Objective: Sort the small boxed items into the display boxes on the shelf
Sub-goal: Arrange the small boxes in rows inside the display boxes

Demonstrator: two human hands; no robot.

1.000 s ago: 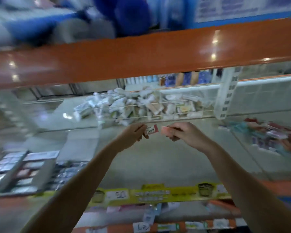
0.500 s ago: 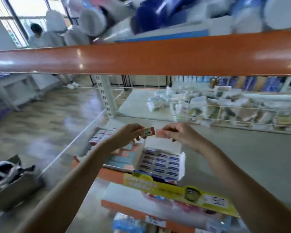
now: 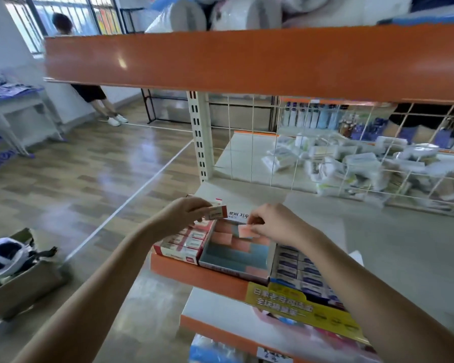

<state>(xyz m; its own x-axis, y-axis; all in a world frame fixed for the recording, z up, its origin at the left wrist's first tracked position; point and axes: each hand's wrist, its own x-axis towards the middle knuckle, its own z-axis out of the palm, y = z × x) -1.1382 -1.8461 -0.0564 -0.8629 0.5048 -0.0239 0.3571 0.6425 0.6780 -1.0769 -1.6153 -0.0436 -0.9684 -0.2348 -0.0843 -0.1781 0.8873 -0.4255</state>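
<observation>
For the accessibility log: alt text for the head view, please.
A left hand holds a small red-and-white box above three display boxes at the shelf's front edge, while the right hand lowers a pink item into the middle one.

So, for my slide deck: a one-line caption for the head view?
Left hand holds a red-and-white box; right hand places a pink item.

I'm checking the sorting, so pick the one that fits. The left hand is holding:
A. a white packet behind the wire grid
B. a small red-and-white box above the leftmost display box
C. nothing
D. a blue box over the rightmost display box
B: the left hand pinches a small red-and-white box above the leftmost display box, which is filled with matching boxes.
</observation>
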